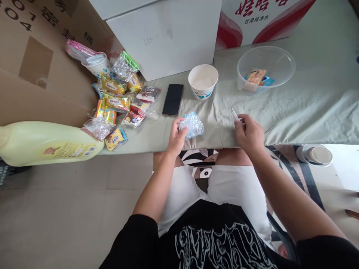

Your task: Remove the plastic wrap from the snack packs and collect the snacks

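Left hand [177, 137] grips a crinkled blue-and-clear packet [193, 125] at the near edge of the table [311, 101]. Right hand [249, 131], well apart, pinches a slim white tool [235, 113], type unclear. Paper tub [203, 90] stands beyond and between both hands. Step, judged: packet and tool held, not touching. Next move calls for keeping the tip off the left hand.

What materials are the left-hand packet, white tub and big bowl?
Packet in the left hand: likely plastic film, glossy and crinkled with bright highlights. White tub: probably paper, matte and opaque with a printed wall. Big bowl: smooth, see-through plastic or possibly glass; the cloth shows through it.
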`<state>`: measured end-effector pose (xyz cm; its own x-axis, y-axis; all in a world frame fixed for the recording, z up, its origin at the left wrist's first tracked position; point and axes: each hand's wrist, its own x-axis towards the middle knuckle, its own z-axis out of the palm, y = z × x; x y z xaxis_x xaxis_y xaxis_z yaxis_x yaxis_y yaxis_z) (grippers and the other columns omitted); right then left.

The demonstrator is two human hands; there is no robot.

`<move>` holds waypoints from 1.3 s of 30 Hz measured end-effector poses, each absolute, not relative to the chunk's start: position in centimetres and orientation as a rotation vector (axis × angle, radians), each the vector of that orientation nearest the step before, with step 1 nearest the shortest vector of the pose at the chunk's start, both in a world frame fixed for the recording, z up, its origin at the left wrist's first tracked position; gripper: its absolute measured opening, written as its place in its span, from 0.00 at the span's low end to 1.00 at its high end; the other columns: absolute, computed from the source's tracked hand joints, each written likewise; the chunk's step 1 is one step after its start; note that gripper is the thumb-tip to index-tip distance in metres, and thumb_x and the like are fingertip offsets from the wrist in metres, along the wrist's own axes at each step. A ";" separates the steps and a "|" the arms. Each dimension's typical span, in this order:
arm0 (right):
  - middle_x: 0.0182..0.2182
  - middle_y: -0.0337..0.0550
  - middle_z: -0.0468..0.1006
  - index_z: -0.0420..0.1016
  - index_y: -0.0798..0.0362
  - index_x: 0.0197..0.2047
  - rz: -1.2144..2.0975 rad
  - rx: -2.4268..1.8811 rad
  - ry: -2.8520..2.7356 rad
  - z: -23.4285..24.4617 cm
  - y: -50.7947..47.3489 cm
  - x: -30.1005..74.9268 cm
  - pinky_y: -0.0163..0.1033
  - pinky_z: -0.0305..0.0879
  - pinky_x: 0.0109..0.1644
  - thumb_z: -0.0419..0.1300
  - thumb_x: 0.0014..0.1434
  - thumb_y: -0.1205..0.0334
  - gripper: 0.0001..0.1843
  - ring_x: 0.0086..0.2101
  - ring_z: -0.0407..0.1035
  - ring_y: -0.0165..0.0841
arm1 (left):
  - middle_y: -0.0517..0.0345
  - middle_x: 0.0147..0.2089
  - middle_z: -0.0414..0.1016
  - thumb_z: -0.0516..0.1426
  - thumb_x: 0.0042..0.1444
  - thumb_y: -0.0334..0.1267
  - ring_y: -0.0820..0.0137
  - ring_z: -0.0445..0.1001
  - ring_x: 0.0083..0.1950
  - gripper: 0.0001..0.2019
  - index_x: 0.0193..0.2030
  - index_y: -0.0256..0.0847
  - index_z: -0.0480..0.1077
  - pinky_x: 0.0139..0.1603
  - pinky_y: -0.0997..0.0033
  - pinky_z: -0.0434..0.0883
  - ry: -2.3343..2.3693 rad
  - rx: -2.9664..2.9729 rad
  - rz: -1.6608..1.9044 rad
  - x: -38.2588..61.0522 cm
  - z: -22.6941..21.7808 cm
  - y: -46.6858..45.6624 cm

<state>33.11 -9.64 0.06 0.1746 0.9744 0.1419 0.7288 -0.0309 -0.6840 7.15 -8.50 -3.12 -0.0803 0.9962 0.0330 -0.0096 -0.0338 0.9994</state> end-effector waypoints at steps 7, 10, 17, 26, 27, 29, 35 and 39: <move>0.36 0.44 0.78 0.75 0.51 0.47 1.055 -1.555 -1.556 1.4 -13.8 27.2 0.42 0.68 0.38 0.53 0.61 0.57 0.15 0.35 0.73 0.38 | 0.52 0.56 0.70 0.61 0.58 0.58 0.66 0.74 0.50 0.32 0.65 0.53 0.59 0.51 0.66 0.73 1.218 1.243 1.314 7.2 -3.3 -8.8; 0.35 0.43 0.79 0.71 0.51 0.54 1.058 -1.579 -1.591 1.4 -13.6 25.9 0.42 0.67 0.36 0.53 0.61 0.57 0.19 0.30 0.73 0.37 | 0.50 0.58 0.70 0.60 0.57 0.61 0.63 0.73 0.54 0.34 0.66 0.52 0.57 0.57 0.62 0.71 1.191 1.286 1.316 7.5 -3.3 -8.8; 0.35 0.46 0.82 0.71 0.49 0.57 0.728 -1.712 -1.925 2.0 -12.5 24.7 0.39 0.58 0.31 0.52 0.63 0.60 0.20 0.28 0.73 0.40 | 0.51 0.60 0.69 0.61 0.56 0.61 0.63 0.73 0.55 0.31 0.62 0.50 0.61 0.57 0.63 0.71 1.216 1.298 1.287 7.6 -2.5 -9.1; 0.30 0.41 0.82 0.76 0.43 0.52 0.480 -1.770 -1.896 1.1 -14.8 29.9 0.39 0.59 0.27 0.57 0.61 0.57 0.16 0.24 0.72 0.39 | 0.51 0.63 0.66 0.62 0.56 0.59 0.66 0.73 0.58 0.35 0.65 0.54 0.53 0.56 0.66 0.72 1.218 1.083 1.326 7.1 -2.9 -8.6; 0.34 0.42 0.83 0.76 0.44 0.53 0.423 -1.772 -1.862 0.9 -14.1 30.6 0.40 0.61 0.28 0.57 0.61 0.57 0.17 0.27 0.73 0.39 | 0.51 0.66 0.64 0.63 0.54 0.59 0.66 0.72 0.60 0.37 0.66 0.55 0.51 0.57 0.66 0.71 1.214 1.084 1.305 7.0 -2.8 -8.7; 0.44 0.47 0.82 0.76 0.46 0.54 0.347 -1.761 -1.829 0.7 -12.3 31.6 0.43 0.67 0.32 0.56 0.61 0.59 0.19 0.32 0.76 0.42 | 0.50 0.68 0.62 0.66 0.52 0.57 0.66 0.70 0.64 0.40 0.66 0.56 0.49 0.60 0.66 0.69 1.201 1.102 1.282 6.9 -2.6 -8.9; 0.55 0.54 0.78 0.75 0.49 0.54 0.147 -1.642 -1.796 0.2 -10.0 30.2 0.63 0.64 0.60 0.55 0.62 0.62 0.18 0.60 0.67 0.54 | 0.53 0.59 0.67 0.68 0.50 0.51 0.71 0.74 0.54 0.34 0.57 0.52 0.53 0.58 0.68 0.70 1.233 1.107 1.323 7.1 -2.0 -9.3; 0.59 0.52 0.75 0.71 0.49 0.58 0.489 -1.347 -1.869 -0.7 -10.7 27.3 0.53 0.71 0.59 0.54 0.63 0.63 0.20 0.57 0.72 0.45 | 0.59 0.48 0.69 0.69 0.48 0.51 0.74 0.72 0.43 0.29 0.46 0.47 0.56 0.49 0.72 0.71 1.284 1.082 1.342 7.7 -1.3 -9.3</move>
